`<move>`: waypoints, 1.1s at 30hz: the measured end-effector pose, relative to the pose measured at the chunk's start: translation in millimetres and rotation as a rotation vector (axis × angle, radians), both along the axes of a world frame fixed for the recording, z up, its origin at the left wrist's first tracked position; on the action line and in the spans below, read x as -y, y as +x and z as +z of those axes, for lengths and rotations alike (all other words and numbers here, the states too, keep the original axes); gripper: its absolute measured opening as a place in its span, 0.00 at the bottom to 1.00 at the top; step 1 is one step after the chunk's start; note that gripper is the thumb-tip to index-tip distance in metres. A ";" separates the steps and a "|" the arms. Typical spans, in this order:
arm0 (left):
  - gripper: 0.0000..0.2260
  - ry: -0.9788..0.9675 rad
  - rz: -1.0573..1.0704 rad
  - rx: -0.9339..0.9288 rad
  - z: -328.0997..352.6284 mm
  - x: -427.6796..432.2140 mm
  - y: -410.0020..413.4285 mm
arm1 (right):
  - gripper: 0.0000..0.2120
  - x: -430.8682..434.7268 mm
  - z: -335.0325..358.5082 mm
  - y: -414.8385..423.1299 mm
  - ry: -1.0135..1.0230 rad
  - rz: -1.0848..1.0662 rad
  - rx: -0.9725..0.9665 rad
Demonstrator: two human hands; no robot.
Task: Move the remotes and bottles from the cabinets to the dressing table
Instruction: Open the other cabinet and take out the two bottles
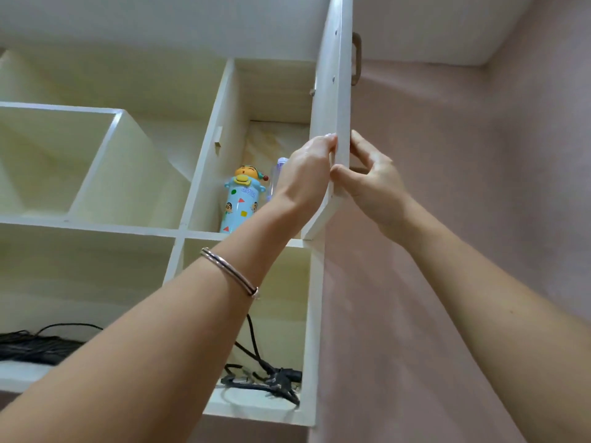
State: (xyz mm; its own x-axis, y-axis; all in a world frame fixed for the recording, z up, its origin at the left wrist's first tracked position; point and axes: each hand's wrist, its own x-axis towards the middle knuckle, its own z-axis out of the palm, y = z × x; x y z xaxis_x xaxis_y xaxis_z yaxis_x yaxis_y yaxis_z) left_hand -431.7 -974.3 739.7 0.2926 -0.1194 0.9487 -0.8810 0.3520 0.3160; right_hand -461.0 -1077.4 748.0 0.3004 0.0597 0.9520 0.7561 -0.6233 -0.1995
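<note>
I look up into a white wall cabinet. In its upper right compartment stands a light-blue cartoon bottle (240, 203) with a yellow character lid. Behind it, partly hidden by my left hand, is a clear bottle with a purple cap (277, 169). The compartment's white door (334, 100) stands swung open, edge toward me. My left hand (305, 174) grips the door's edge from the cabinet side; a bangle sits on that forearm. My right hand (372, 183) pinches the same edge from the wall side. No remote is visible.
Black cables (265, 375) lie tangled in the lower right compartment, and a dark cable bundle (35, 346) lies on the lower left shelf. The upper left compartment (64, 161) shows bare wood. A pink wall (463, 219) runs to the right of the door, whose handle (356, 59) faces it.
</note>
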 end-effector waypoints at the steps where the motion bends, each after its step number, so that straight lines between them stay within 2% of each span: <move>1: 0.18 0.005 -0.017 -0.008 -1.3 -0.7 0.3 | 0.42 -1.8 0.1 1.0 0.013 -0.022 0.011; 4: 0.17 0.001 -0.007 -0.004 -2.1 -8.1 4.0 | 0.40 -9.3 -5.4 5.4 0.036 -0.100 0.083; 10: 0.13 -0.030 0.165 0.031 -14.7 -42.2 41.2 | 0.22 -28.1 -22.9 17.3 0.161 -0.155 0.248; 14: 0.13 -0.005 0.357 -0.025 -35.4 -73.0 99.1 | 0.18 -42.7 -42.1 34.7 0.246 -0.246 0.352; 17: 0.10 -0.015 0.328 -0.126 -38.4 -92.7 132.2 | 0.13 -51.5 -57.8 42.8 0.314 -0.269 0.456; 20: 0.09 0.006 0.359 -0.144 -28.2 -104.3 157.9 | 0.10 -61.7 -81.9 54.3 0.393 -0.299 0.640; 22: 0.12 0.071 0.401 -0.114 -21.7 -106.0 172.4 | 0.09 -69.0 -100.9 73.8 0.318 -0.326 0.698; 24: 0.16 0.143 0.440 -0.076 -15.8 -104.7 188.2 | 0.07 -75.1 -108.0 103.5 0.190 -0.384 0.620; 26: 0.21 0.202 0.478 -0.061 -9.6 -102.3 204.4 | 0.09 -78.5 -95.1 132.4 0.140 -0.450 0.491; 30: 0.29 0.296 0.553 -0.068 8.4 -93.7 231.4 | 0.15 -80.7 -32.5 175.4 0.184 -0.548 0.196; 33: 0.34 0.324 0.574 -0.096 25.1 -82.5 245.8 | 0.25 -76.7 9.4 199.2 0.251 -0.549 -0.002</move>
